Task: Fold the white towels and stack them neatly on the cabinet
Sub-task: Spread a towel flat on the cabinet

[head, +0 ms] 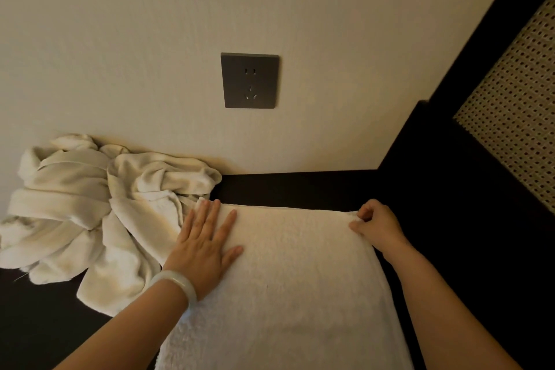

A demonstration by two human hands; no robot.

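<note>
My left hand (pixel 207 246) presses flat on the towel (pixel 300 279); my right hand (pixel 378 224) pinches its far corner. The pile (pixel 90 207) at the cabinet (pixel 300 186) left edge is not yet folded.

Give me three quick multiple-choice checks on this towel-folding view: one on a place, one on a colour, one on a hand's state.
1. Where does the crumpled towel pile lie relative to the flat towel?
A) to its left
B) to its right
C) on top of it

2. What colour is the wall socket?
A) white
B) dark grey
C) red

3. What is the right hand doing?
A) lying open and flat on the towel
B) pinching the flat towel's far right corner
C) touching the socket

Answers:
1 A: the pile sits left of the left hand, which presses flat on the towel's left side.
2 B: the plate is dark grey against the cream wall.
3 B: its fingers curl round the towel's corner.
</note>
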